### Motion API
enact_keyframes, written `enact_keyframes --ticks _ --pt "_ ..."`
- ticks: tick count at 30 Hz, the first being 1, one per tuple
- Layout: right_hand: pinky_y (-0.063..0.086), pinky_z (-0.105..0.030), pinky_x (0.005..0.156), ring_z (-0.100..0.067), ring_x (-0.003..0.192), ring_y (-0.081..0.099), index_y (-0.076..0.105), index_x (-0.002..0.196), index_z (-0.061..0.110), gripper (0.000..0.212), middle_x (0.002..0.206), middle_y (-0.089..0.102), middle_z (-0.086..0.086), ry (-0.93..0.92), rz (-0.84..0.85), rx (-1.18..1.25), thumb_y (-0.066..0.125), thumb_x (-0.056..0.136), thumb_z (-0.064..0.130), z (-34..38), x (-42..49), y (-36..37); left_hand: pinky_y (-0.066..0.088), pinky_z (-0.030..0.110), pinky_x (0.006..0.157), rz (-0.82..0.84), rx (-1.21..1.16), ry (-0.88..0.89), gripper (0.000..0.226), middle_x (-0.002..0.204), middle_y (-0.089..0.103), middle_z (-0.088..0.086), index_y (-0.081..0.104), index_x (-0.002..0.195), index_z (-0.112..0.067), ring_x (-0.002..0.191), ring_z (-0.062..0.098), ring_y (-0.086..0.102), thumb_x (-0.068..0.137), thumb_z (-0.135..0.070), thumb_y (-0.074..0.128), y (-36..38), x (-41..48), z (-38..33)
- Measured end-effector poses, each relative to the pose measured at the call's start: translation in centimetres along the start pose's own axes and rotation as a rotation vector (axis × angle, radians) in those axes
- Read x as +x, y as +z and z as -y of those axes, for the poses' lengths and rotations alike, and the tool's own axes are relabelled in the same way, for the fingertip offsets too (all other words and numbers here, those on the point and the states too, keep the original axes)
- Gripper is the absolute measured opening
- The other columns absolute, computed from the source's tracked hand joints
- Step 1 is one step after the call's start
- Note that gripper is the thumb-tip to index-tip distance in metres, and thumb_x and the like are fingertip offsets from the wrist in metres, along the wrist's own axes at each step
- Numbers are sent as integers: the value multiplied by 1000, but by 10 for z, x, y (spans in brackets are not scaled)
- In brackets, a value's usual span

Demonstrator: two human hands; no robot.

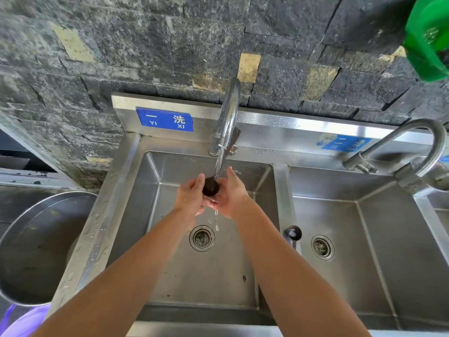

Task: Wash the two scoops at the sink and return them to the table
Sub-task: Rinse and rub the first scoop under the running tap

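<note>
1. In the head view, both of our bare arms reach into the left basin (155, 181) of a steel sink, and the hands meet right under the tap (229, 113)
2. The left hand (190, 194) and the right hand (232, 194) close around one dark scoop (211, 186). The left grips it from the side and the right cups it from beneath with the thumb raised. Only the round bowl shows between them, and the handle is hidden
3. A stream of water (218, 166) falls from the tap onto that scoop and runs off below the hands toward the drain (202, 238)
4. The second scoop (294, 233) lies well apart from the hands on the divider (283, 190) between the two basins. It sits bowl up with something pale inside, and we cannot tell whether that is water, foam or residue
5. We judge the step in hand to be rinsing the first scoop. The task looks less than half done, since neither scoop is on the table, which is out of view
6. As we read it, the next move calls for turning the scoop so water reaches its inside and handle, then setting it somewhere steady and taking up the other. A wet scoop will likely be slippery, so a firm pinch on the handle would suit
</note>
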State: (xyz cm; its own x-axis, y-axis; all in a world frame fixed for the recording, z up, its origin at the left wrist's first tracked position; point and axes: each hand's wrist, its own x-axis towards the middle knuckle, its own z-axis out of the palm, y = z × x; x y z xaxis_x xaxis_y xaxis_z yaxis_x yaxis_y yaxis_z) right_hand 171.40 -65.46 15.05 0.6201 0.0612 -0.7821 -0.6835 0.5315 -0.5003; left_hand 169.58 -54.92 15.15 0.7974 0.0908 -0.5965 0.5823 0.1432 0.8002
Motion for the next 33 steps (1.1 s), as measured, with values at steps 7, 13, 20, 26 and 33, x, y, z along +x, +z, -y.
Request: enact_keyframes --ticks 7,13,20,26,33 --pt "57 -36 64 -26 71 69 71 98 3 14 86 70 -14 -102 73 -43 69 90 15 -9 -6 -5 59 32 60 197 -185 -179 45 86 66 19 59 107 -2 73 25 68 99 -45 46 -3 -18 -10" --pt "39 -30 54 -17 53 42 71 95 5 18 75 61 -9 -218 15 -70 65 94 21 -10 -4 -10 20 14 28 346 -264 -223 35 65 52 6 54 121 -11 34 4 34 103 -37 39 -5 -24 -11" --pt "51 -30 45 -18 40 50 75 90 8 10 54 54 -5 -252 -15 -80 69 89 15 -14 -11 -3 15 12 28 211 -268 -242 31 57 35 5 51 98 -15 29 8 24 104 -41 34 11 -14 -19" --pt "58 -38 83 -25 82 75 70 93 4 27 89 77 -11 -260 -105 -8 63 96 30 6 -7 -27 16 16 30 187 -184 -254 33 51 42 2 45 92 -12 36 9 25 101 -43 38 3 -16 -19" --pt "59 -41 81 -36 94 70 61 116 -12 28 108 70 -28 -269 60 -58 61 94 5 7 -21 -20 56 39 46 238 693 514 15 76 55 9 53 93 -6 51 13 55 98 -20 53 1 -18 -17"
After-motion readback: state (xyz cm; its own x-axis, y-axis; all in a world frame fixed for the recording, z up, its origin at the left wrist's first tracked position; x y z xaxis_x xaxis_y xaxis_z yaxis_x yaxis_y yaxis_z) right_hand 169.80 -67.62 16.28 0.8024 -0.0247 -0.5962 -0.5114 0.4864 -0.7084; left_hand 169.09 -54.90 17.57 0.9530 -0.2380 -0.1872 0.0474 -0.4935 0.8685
